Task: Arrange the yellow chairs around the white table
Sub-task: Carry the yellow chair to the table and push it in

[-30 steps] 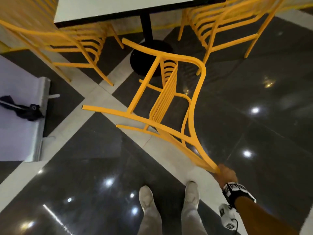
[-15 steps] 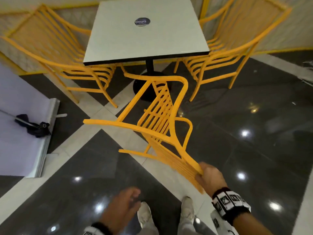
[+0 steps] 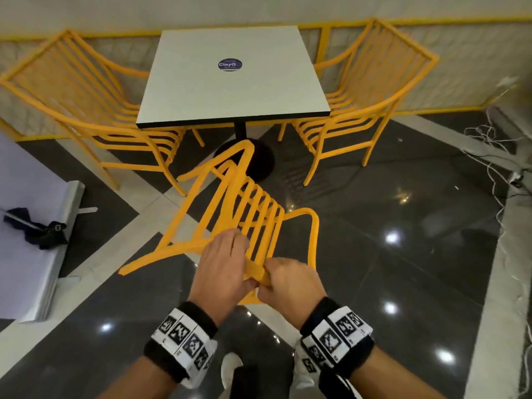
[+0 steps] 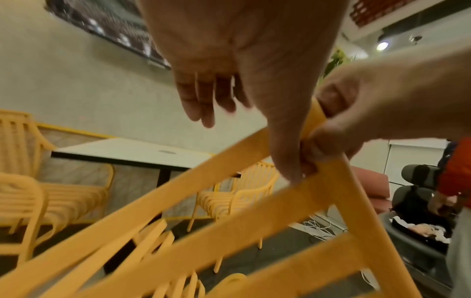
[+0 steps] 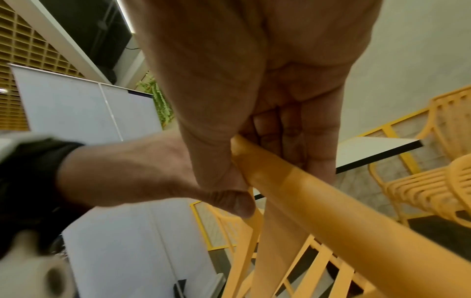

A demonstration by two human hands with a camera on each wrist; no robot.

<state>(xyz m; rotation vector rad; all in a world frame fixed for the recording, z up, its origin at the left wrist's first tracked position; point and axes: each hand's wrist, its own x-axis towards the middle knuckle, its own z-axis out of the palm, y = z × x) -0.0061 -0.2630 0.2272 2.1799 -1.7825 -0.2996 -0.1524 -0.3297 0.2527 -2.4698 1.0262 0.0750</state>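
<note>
While the tilted yellow chair (image 3: 230, 214) leans away from the person with its legs pointing toward the table, the right hand (image 3: 290, 283) grips the top rail of its back, fingers curled around the bar. The left hand (image 3: 221, 269) sits just beside this grip, touching it; its thumb goes under the same rail, and its fingers (image 4: 201, 96) stretch out straight and do not close on anything. Beyond the grip, past the slats of the held chair, stands the white table (image 3: 233, 76) on a black pedestal base (image 3: 259, 165), with a round dark sticker (image 3: 229, 64) on its top. Two other yellow chairs are pushed in at the table, one on the left side (image 3: 95, 110) and one on the right side (image 3: 359, 110). Far to the left of the grip, a dark bag (image 3: 43, 231) lies on a pale board (image 3: 23, 240), and to the far right white cables (image 3: 495, 145) lie on the glossy dark floor (image 3: 403, 269).
</note>
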